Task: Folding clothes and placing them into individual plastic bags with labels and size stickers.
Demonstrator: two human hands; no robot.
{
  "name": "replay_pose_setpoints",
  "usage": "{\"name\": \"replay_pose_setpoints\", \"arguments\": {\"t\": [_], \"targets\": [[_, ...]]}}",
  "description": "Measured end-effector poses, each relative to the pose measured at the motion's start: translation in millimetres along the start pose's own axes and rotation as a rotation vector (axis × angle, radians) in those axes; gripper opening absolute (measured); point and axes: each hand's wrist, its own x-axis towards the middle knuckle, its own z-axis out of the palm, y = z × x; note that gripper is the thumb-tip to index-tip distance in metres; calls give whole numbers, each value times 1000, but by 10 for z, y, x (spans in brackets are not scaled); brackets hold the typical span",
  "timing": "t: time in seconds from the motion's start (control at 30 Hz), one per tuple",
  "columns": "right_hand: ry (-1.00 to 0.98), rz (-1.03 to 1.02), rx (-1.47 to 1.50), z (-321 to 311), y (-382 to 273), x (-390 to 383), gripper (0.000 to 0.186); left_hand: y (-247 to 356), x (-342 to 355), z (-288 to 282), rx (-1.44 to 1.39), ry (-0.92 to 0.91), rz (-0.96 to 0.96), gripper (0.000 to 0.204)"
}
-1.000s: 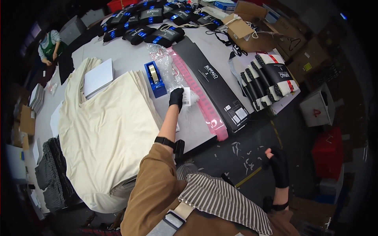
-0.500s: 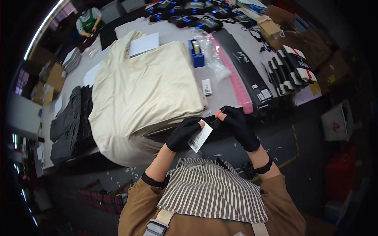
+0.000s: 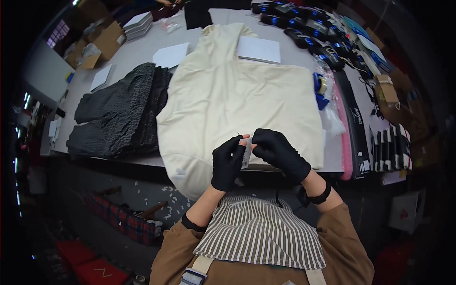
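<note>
Both my hands wear black gloves with bare fingertips. My left hand (image 3: 227, 161) and my right hand (image 3: 278, 151) pinch a small white paper tag (image 3: 246, 153) between them, held upright at the table's near edge. Just beyond the hands lies a cream garment (image 3: 237, 99), spread flat on the grey table (image 3: 128, 57) with its lower hem hanging over the edge. A white flat card (image 3: 259, 49) rests on the garment's far part.
A pile of dark knitted garments (image 3: 118, 116) lies left of the cream one. A blue tape dispenser (image 3: 320, 89), a pink strip (image 3: 343, 128) and a long black box (image 3: 357, 124) lie to the right. Black devices with blue lights (image 3: 304, 23) line the far right. Cardboard boxes (image 3: 102, 42) stand far left.
A second ago my left hand reached across the table to the right. Both hands then met over the tag near my body; the view now looks more to the left.
</note>
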Motion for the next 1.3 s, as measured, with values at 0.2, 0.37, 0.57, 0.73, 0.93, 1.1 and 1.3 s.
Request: {"name": "replay_pose_setpoints", "arguments": {"t": [0.2,0.37,0.57,0.73,0.93,1.1,1.3], "targets": [[-180,-126,-84,521,174,1158,20,-275,513,-912,94,30,-66,25],[-323,-138,-120,779,260,1792,18,-467,848,-1347,151,22,-56,25],[-456,-132,-53,1005,551,2145,16,-785,977,-1580,46,-10,-79,21],[-445,148,211,1251,512,2313,18,-1110,1081,-1608,407,131,82,10],[-657,622,327,1341,692,2530,27,-1273,1175,-1661,577,200,41,4],[-701,501,414,1328,1010,2648,30,-1370,1304,-1731,525,291,20,7],[-512,-86,-79,1087,1247,2927,14,-1752,1502,-2074,940,507,116,13]]}}
